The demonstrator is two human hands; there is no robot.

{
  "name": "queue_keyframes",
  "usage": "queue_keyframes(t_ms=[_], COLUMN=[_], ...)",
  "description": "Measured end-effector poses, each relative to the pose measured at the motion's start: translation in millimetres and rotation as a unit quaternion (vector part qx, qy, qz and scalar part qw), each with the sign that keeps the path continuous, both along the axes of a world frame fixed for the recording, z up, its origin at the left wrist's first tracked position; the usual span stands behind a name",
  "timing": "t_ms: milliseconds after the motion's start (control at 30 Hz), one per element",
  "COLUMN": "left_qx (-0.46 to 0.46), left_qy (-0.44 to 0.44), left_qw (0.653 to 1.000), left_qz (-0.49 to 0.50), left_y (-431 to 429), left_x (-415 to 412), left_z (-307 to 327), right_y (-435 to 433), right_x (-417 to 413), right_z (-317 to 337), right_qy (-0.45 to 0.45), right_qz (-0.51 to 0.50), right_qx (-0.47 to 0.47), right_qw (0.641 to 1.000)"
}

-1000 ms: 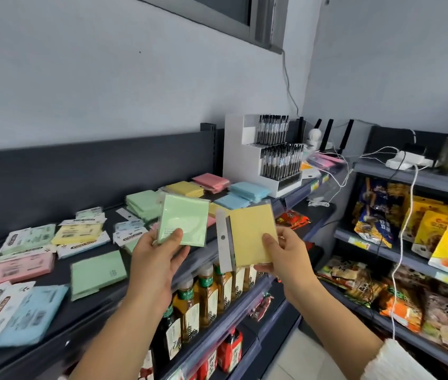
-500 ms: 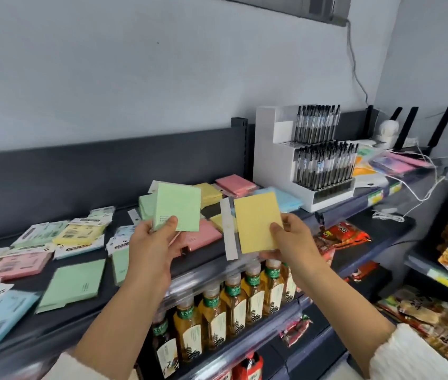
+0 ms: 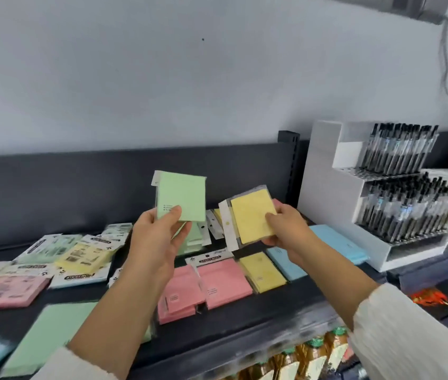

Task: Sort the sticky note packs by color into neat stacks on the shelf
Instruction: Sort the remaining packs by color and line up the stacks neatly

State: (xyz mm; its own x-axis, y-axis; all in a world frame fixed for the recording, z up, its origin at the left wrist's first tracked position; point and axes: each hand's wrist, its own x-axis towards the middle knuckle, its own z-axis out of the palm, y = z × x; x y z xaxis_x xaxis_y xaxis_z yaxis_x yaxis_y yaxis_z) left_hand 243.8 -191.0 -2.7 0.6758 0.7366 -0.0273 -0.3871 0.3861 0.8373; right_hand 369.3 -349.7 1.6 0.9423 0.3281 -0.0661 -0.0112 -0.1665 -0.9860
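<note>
The dark shelf [image 3: 244,333] spans the view, with a white pen rack [image 3: 324,187] at its 3 o'clock end. Pink packs [image 3: 223,281] lie mid-shelf, and blue packs [image 3: 338,242] lie at their 2 o'clock. Above the shelf, the left hand [image 3: 157,242] pinches a green pack [image 3: 181,196] upright by its lower edge. At its 3 o'clock, the right hand [image 3: 288,231] pinches a tilted yellow pack [image 3: 250,218].

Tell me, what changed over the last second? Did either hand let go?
No. The left hand and right hand reached forward over the shelf. The right tilted its yellow pack sideways. The left still holds the green pack upright. The other packs on the shelf stayed put.
</note>
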Motion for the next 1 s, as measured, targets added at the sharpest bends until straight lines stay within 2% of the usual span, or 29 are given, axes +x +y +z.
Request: queue_keyframes(t_ms=[300, 500, 567, 667, 767, 833, 900, 933, 1000], left_qx=[0.0, 0.002, -0.002, -0.007, -0.015, -0.018, -0.013, -0.008, 0.003], left_qy=[0.01, 0.019, 0.03, 0.042, 0.048, 0.057, 0.066, 0.068, 0.065], left_qw=[0.999, 0.996, 0.995, 0.992, 0.99, 0.988, 0.987, 0.986, 0.985], left_qz=[0.031, 0.085, 0.097, 0.119, 0.13, 0.143, 0.148, 0.151, 0.159], left_y=[10.1, -2.0, -9.3, -23.0, -37.5, -50.2, -61.4, -66.3, -73.9], left_x=[11.3, 10.5, 11.1, 15.4, 19.1, 21.2, 22.7, 23.4, 24.9], left_z=[2.9, 5.3, 4.4, 1.6, -2.0, -3.8, -4.1, -3.5, -0.2], right_y=[49.9, 65.6, 67.3, 67.7, 63.5, 58.0, 53.0, 50.2, 41.9], right_x=[54.5, 89.1, 102.0, 112.5, 109.5, 106.5, 99.7, 95.2, 81.2], right_z=[7.5, -3.1, -11.4, -19.4, -18.8, -17.1, -9.5, -3.0, 13.1], right_qy=[0.066, 0.085, 0.001, -0.181, -0.261, -0.33, -0.353, -0.327, -0.191], right_qz=[0.07, 0.116, 0.132, 0.149, 0.124, 0.121, 0.162, 0.205, 0.327], right_qx=[-0.021, -0.096, -0.191, -0.372, -0.447, -0.438, -0.365, -0.298, -0.145], right_qw=[0.995, 0.985, 0.973, 0.898, 0.846, 0.828, 0.846, 0.873, 0.914])
